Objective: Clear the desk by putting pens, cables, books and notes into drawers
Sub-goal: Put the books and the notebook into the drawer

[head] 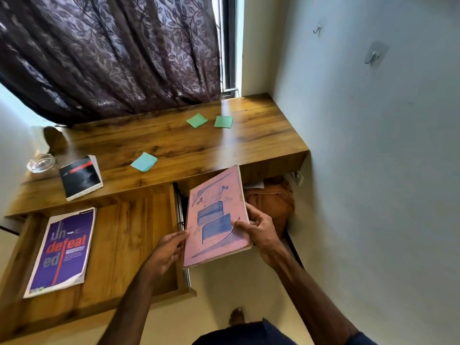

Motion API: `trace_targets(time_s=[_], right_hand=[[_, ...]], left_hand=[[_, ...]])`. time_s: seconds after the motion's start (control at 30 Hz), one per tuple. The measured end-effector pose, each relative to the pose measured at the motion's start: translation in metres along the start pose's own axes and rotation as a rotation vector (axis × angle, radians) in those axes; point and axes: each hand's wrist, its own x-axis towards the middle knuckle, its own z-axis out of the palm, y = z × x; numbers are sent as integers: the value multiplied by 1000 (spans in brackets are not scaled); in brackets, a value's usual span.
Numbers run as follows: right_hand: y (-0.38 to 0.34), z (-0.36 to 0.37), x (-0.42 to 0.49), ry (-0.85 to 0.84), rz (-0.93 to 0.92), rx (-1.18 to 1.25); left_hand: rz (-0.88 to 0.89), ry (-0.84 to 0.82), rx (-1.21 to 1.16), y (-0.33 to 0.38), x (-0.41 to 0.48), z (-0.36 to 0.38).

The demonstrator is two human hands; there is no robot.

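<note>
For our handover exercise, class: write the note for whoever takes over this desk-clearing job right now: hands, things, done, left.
Left hand and right hand both grip the pink book, held in the air by the open drawer's right edge.
Done: the purple book lies in that drawer.
Left: the pink book, plus, on the desk, the black notebook, the blue note, the left green note and the right green note.
</note>
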Motion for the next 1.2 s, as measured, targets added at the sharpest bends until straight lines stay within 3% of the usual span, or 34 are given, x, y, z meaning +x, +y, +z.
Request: trace_targets(time_s=[0.23,0.43,0.7,0.9,1.03,1.2], right_hand=[[50,17,-34,-11,65,98],[96,71,-50,-49,130,102],[124,162,-8,-90,163,26],[163,257,53,63,278,-82],[179,305,77,81,379,-113],[204,330,87,265,479,-125]], left_hand=[[8,135,52,-19,-53,-24],[-28,228,100,-52,-76,-88],[-43,161,48,-59,-45,-204],[-156,-26,31,-54,-4,-318],[-207,64,-41,-64,22,-364],[-184,122,-18,-55,51,-380]])
